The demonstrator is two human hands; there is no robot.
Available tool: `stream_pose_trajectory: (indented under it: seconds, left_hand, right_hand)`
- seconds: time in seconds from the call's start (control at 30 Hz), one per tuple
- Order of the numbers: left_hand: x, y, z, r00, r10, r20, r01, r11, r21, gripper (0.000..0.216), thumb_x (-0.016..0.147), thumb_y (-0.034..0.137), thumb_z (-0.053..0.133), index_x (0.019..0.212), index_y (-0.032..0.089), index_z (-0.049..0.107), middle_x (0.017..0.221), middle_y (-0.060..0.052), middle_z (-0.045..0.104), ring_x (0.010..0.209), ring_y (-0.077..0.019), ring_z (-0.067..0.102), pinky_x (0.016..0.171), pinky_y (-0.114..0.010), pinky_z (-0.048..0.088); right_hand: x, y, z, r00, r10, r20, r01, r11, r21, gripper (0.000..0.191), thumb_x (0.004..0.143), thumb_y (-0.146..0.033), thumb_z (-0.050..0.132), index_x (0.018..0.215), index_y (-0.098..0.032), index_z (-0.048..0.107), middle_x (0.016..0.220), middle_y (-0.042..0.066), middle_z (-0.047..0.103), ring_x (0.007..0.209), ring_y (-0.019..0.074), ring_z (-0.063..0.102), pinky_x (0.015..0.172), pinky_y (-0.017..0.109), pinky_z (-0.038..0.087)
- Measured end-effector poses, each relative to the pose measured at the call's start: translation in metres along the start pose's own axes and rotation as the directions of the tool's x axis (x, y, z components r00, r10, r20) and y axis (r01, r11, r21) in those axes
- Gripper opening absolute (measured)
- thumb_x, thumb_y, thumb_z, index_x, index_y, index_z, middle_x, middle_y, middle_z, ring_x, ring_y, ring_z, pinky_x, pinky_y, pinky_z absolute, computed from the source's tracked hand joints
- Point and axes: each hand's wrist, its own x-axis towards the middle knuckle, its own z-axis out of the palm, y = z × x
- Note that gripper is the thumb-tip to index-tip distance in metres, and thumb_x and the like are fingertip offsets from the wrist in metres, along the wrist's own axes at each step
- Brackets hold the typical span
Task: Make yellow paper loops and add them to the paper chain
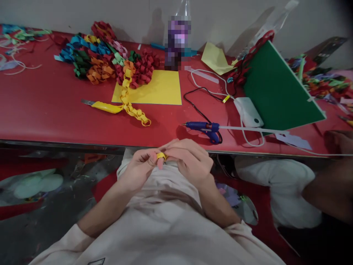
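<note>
Between the fingers of both hands, just in front of the table edge, is a small curled yellow paper strip (pixel 161 156). My left hand (pixel 143 162) pinches it from one side. From the other side my right hand (pixel 190 158) is closed on it, its fingertips partly hidden. Beyond my hands a blue glue gun (pixel 202 127) lies on the table with a long white glue stick out of its back. A yellow paper chain (pixel 125 92) runs over a yellow sheet (pixel 168 86) and ends near a yellow utility knife (pixel 106 106).
A heap of coloured paper chains (pixel 100 70) lies at the back left of the red table (pixel 41 110). A green board (pixel 278 88) leans at the right, near a white power adapter (pixel 248 111) and cords. Another person's arm (pixel 328 180) is at the far right.
</note>
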Motion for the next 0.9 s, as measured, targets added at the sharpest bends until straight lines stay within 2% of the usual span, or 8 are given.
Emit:
stream_pose_trajectory:
  seconds: [0.1,0.2,0.37,0.63,0.7,0.77,0.83,0.9]
  left_hand:
    - [0.003,0.011,-0.010,0.951,-0.259,0.167,0.244,0.964,0.104,0.056,0.081,0.064,0.076,0.059,0.014,0.061,0.061,0.000,0.057,0.060,-0.0104,0.050,0.061,-0.023,0.038]
    - [0.009,0.025,-0.016,0.810,-0.467,0.354,0.425,0.884,0.194,0.057,0.086,0.067,0.067,0.065,0.015,0.059,0.056,-0.003,0.063,0.056,-0.0126,0.056,0.060,-0.024,0.042]
    - [0.012,0.032,-0.023,0.687,-0.562,0.461,0.441,0.826,0.350,0.053,0.096,0.061,0.058,0.073,0.014,0.065,0.049,-0.003,0.063,0.045,-0.0123,0.059,0.055,-0.021,0.044]
    - [0.007,0.013,-0.032,0.955,-0.257,0.147,0.159,0.865,0.475,0.046,0.100,0.060,0.049,0.094,0.017,0.065,0.046,0.003,0.058,0.043,-0.0145,0.060,0.052,-0.023,0.048]
    - [0.013,0.016,-0.040,0.997,0.051,0.049,-0.071,0.703,0.708,0.036,0.102,0.050,0.051,0.115,0.019,0.065,0.060,0.001,0.066,0.054,-0.0155,0.065,0.060,-0.026,0.053]
    - [0.025,0.021,-0.050,0.915,0.393,0.093,-0.216,0.283,0.935,0.030,0.099,0.039,0.060,0.123,0.023,0.066,0.094,-0.008,0.075,0.089,-0.0222,0.072,0.086,-0.035,0.056]
    - [0.040,0.026,-0.062,0.859,0.453,0.238,-0.228,-0.078,0.971,0.034,0.097,0.028,0.062,0.130,0.025,0.066,0.132,-0.015,0.067,0.126,-0.0332,0.061,0.108,-0.053,0.046]
    - [0.054,0.029,-0.073,0.855,0.372,0.360,-0.284,-0.245,0.927,0.045,0.098,0.019,0.056,0.142,0.028,0.058,0.149,-0.015,0.058,0.143,-0.0351,0.049,0.119,-0.065,0.027]
  right_hand:
    - [0.012,0.008,-0.018,0.949,-0.219,0.226,0.252,0.958,-0.133,0.011,0.100,-0.020,0.058,0.095,-0.021,0.068,0.098,0.006,0.077,0.086,0.0185,0.068,0.069,0.034,0.048]
    - [0.019,0.009,-0.026,0.880,-0.292,0.375,0.363,0.922,-0.132,0.020,0.102,-0.017,0.050,0.089,-0.020,0.065,0.094,0.006,0.076,0.081,0.0178,0.066,0.066,0.034,0.044]
    - [0.003,0.005,-0.018,0.860,0.094,0.501,-0.170,0.979,0.109,0.011,0.099,-0.025,0.061,0.110,-0.022,0.061,0.100,0.004,0.074,0.086,0.0151,0.067,0.074,0.028,0.051]
    - [-0.028,0.000,0.001,0.848,0.450,0.280,-0.522,0.799,0.299,0.013,0.097,-0.033,0.066,0.106,-0.024,0.068,0.092,0.002,0.077,0.078,0.0138,0.072,0.071,0.025,0.055]
    - [-0.029,0.005,0.006,0.798,0.571,0.194,-0.601,0.722,0.343,0.017,0.096,-0.034,0.066,0.110,-0.025,0.069,0.088,0.001,0.076,0.077,0.0143,0.072,0.070,0.025,0.056]
    - [-0.028,0.011,0.011,0.730,0.667,0.145,-0.663,0.641,0.386,0.024,0.094,-0.038,0.069,0.114,-0.024,0.069,0.084,0.001,0.075,0.073,0.0146,0.071,0.069,0.027,0.057]
    - [-0.027,0.019,0.015,0.679,0.723,0.129,-0.703,0.590,0.397,0.027,0.094,-0.042,0.069,0.114,-0.023,0.070,0.080,0.000,0.073,0.068,0.0140,0.069,0.066,0.027,0.057]
    - [-0.025,0.025,0.018,0.663,0.736,0.135,-0.716,0.571,0.401,0.025,0.095,-0.042,0.067,0.110,-0.022,0.072,0.080,0.001,0.073,0.066,0.0130,0.068,0.065,0.026,0.056]
